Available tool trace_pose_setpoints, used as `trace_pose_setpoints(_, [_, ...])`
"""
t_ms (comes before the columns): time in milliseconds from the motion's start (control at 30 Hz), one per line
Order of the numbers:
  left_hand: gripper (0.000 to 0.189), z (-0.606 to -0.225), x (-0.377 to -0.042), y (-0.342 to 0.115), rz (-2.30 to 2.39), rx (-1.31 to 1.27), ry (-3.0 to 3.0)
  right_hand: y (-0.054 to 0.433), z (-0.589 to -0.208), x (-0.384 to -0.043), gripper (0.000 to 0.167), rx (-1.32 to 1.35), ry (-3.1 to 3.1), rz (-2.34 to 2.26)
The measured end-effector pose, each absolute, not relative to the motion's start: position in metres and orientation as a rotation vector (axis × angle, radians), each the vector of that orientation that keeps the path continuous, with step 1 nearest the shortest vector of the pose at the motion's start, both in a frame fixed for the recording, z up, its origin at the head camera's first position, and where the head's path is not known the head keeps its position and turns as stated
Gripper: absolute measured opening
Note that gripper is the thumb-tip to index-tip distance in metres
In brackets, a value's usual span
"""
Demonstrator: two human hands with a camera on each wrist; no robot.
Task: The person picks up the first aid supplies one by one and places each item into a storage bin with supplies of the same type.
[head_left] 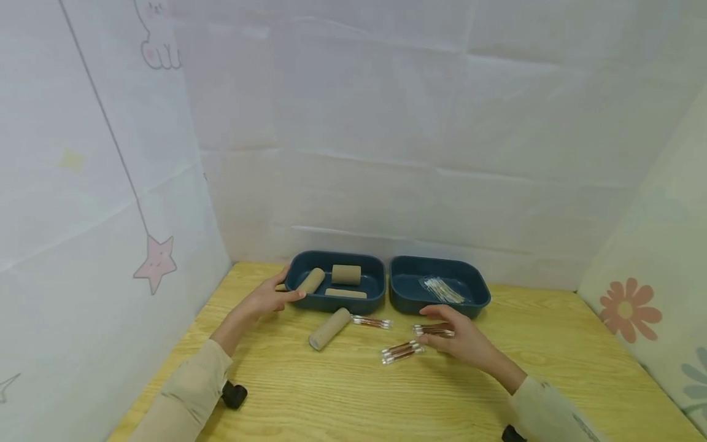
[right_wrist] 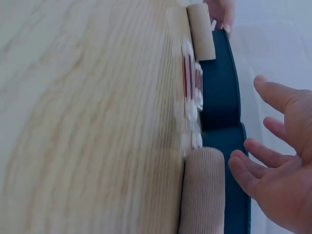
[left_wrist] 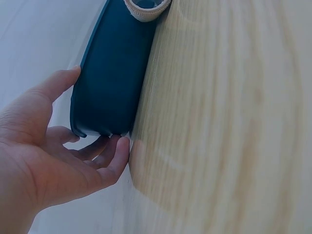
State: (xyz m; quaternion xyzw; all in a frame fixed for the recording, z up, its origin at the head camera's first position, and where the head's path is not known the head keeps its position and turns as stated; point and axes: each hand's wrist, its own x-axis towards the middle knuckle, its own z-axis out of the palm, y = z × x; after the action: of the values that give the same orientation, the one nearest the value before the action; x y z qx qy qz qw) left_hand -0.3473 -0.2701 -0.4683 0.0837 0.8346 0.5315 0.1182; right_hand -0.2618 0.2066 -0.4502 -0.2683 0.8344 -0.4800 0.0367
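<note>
My left hand [head_left: 270,298] grips the left end of a dark blue bin [left_wrist: 109,73], thumb at its rim and the other fingers curled against its outer end. Three beige bandage rolls [head_left: 346,274] lie inside that bin. My right hand [right_wrist: 287,146], its fingers spread and holding nothing, hovers in front of the second blue bin [head_left: 403,302]. In the head view, a pack of brown-stemmed cotton swabs [head_left: 433,330] shows between its thumb and forefinger. Below the hand in the right wrist view lies a bandage roll [right_wrist: 204,190], hidden in the head view.
A clear pack of white cotton swabs [head_left: 444,290] lies in the right bin. Another bandage roll [head_left: 329,329] and two more packs of brown-stemmed swabs [head_left: 402,352] are on the wooden table [head_left: 342,399]. A white cloth wall [head_left: 386,202] stands right behind the bins.
</note>
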Motion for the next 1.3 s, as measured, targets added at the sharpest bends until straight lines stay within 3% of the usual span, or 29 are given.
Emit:
trace_pose_setpoints(533, [0.102, -0.469, -0.349, -0.27, 1.566, 0.265, 2.436, 0.253, -0.461, -0.259, 0.04, -0.709, 2.706, -1.372])
trace_pose_setpoints(867, [0.106, -0.468, -0.348, -0.269, 1.524, 0.258, 2.457, 0.273, -0.468, -0.257, 0.048, -0.724, 2.724, -1.319])
trace_pose_setpoints(1300, [0.103, -0.466, -0.346, -0.269, 1.555, 0.269, 2.43, 0.292, -0.472, -0.25, 0.043, -0.844, 2.77, -1.281])
